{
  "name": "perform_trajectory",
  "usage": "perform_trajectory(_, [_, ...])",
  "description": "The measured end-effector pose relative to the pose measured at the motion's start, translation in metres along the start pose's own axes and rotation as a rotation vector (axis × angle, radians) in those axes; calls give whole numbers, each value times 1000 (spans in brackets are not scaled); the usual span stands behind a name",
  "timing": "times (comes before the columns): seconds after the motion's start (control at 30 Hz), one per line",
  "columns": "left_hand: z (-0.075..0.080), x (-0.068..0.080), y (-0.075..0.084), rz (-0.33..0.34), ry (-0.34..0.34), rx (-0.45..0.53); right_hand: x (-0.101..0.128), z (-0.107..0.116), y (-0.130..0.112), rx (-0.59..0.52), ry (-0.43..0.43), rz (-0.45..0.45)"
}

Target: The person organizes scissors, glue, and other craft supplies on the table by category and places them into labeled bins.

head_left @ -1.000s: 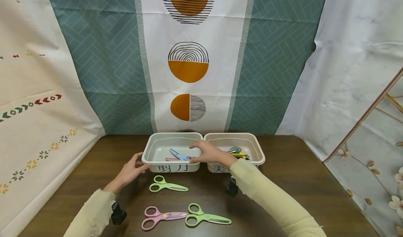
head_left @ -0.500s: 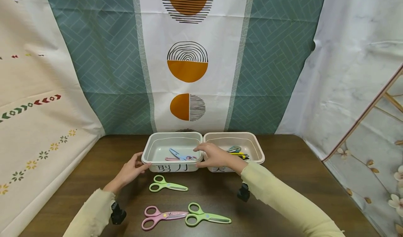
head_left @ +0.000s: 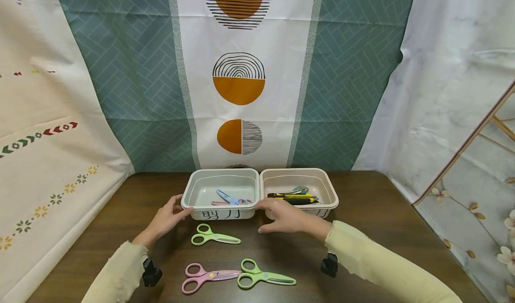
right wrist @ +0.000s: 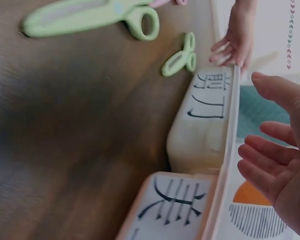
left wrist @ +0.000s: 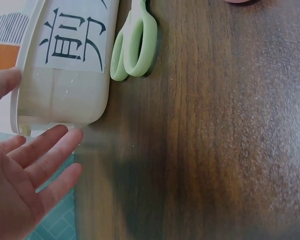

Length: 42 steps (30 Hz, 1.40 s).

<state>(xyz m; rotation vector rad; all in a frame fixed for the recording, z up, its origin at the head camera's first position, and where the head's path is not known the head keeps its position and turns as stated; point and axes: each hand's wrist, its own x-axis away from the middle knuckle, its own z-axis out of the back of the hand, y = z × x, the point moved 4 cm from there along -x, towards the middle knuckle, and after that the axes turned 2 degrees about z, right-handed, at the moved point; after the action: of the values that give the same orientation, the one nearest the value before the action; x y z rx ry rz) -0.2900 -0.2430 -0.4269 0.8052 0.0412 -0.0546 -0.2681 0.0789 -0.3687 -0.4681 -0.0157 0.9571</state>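
Observation:
My left hand (head_left: 168, 216) is at the near left corner of a white bin (head_left: 251, 212), thumb at its rim and loosely spread fingers (left wrist: 55, 147) beside its end wall. Inside lie blue-handled scissors (head_left: 227, 197) and a pink piece. My right hand (head_left: 286, 216), holding nothing, hovers in front of the meeting point of that bin and a beige bin (head_left: 333, 200), fingers relaxed. Yellow-and-black utility knives (head_left: 295, 200) lie in the beige bin. Green scissors (head_left: 217, 237) lie on the table before the white bin.
Nearer the front of the dark wooden table (head_left: 362, 249) lie pink scissors (head_left: 209, 275) and another pair of green scissors (head_left: 267, 278), ends close together. Both bins carry labels on their front walls. Patterned cloths (head_left: 153, 93) hang behind and at the sides.
My right hand has drawn back from over the white bin, moving right and toward me, uncovering the utility knives. My left hand has stayed at the white bin's corner.

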Motion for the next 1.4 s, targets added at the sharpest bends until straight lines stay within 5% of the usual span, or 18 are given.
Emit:
perform_trajectory(0.7, [2,3,5,-114,141,-60,50,-54,8,-4,-76,-52])
perform_trajectory(1.4, [2,4,7,-106,113,-10,63,-79,-5,-66,-117,-124])
